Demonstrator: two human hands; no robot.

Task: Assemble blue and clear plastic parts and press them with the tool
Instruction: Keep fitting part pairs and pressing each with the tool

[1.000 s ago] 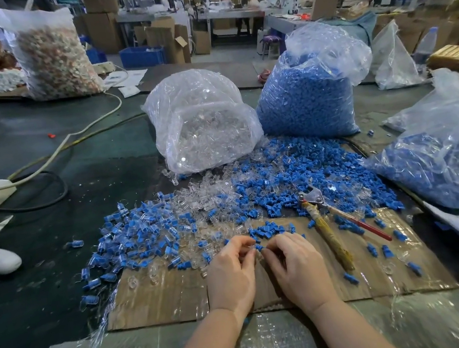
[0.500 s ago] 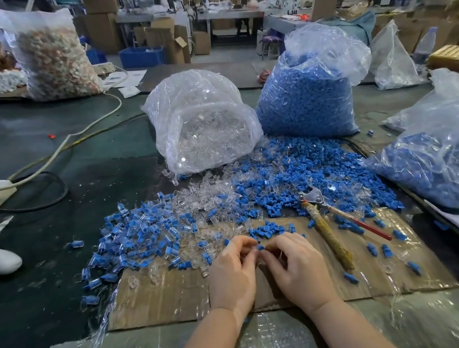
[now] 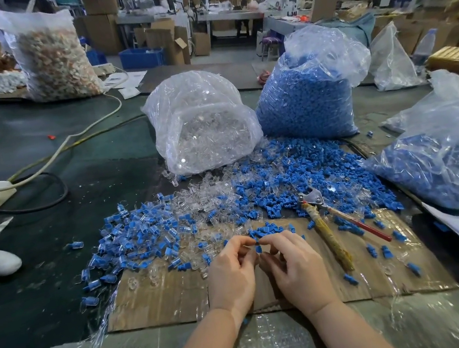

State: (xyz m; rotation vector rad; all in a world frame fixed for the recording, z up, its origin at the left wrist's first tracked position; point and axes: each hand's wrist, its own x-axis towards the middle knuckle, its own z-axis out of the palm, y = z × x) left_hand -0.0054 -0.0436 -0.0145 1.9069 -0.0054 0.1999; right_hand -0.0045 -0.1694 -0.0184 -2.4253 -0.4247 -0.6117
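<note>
**Mia:** Dropping it looks like the big worry. See the small blue part (image 3: 258, 249)? It sits right between the two hands, and it is so tiny.

**Ben:** Where are the hands?

**Mia:** Near us, in the middle, over the brown cardboard (image 3: 158, 302). The left hand (image 3: 232, 275) has its fingers bent in, pinching at the blue part. The right hand (image 3: 296, 268) has its fingers bent in too, tips touching the same spot. Both backs face up and both wrists lie low on the near edge.

**Ben:** Is a clear part in there too?

**Mia:** I cannot tell. The fingers hide it.

**Ben:** What else could go wrong?

**Mia:** I think the parts could go together crooked if the fingers push from one side. And if the blue part slips, it falls into the pile of loose blue and clear parts (image 3: 227, 204) just beyond the hands and gets lost.

**Ben:** And the tool?

**Mia:** The pliers (image 3: 326, 230) lie to the right, untouched. A careless reach could knock more pieces around.
</note>
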